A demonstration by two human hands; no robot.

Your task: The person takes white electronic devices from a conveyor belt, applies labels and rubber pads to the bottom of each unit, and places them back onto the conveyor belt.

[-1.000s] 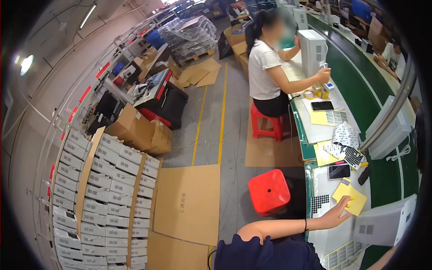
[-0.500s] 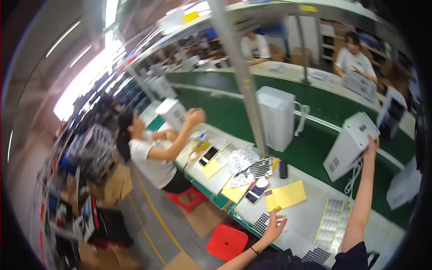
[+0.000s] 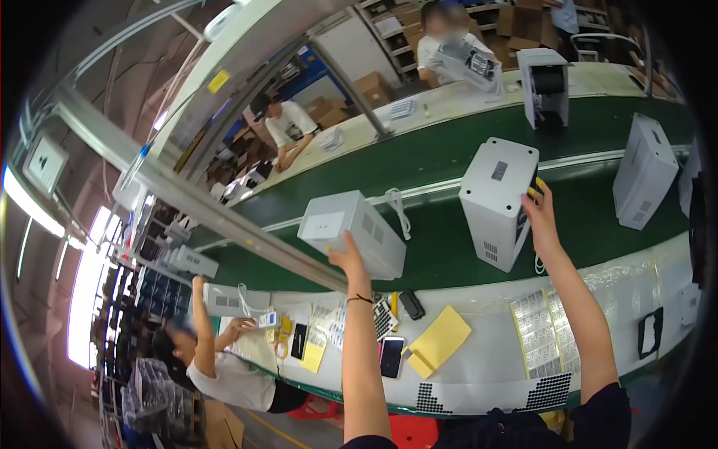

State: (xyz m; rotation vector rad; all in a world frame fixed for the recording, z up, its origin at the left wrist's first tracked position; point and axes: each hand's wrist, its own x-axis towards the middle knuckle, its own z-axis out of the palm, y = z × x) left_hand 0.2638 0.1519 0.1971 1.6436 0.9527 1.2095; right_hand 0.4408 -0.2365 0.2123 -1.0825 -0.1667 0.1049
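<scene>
Two white box-shaped units stand on the green conveyor. My left hand (image 3: pixel 348 258) touches the near face of the left unit (image 3: pixel 374 239), its fingers closed against the housing edge. My right hand (image 3: pixel 540 213) grips the upper right edge of the right unit (image 3: pixel 490 202), with a bit of yellow at the fingertips. That unit leans slightly and shows a flat face with dark corner dots. A white coiled cable (image 3: pixel 399 213) lies beside the left unit. Below my hands on the bench are a yellow sheet (image 3: pixel 441 340) and a phone (image 3: pixel 391 357).
Label sheets (image 3: pixel 544 333) and black dot sheets (image 3: pixel 550 391) lie on the near bench. A metal post (image 3: pixel 217 217) slants across the left. More white units (image 3: pixel 647 172) stand on the conveyor at right. A co-worker (image 3: pixel 224 374) sits at left; others work across the belt.
The view has swung toward the conveyor. My left hand has left the bench by the yellow sheet and reached the left unit. My right hand's unit now stands more upright.
</scene>
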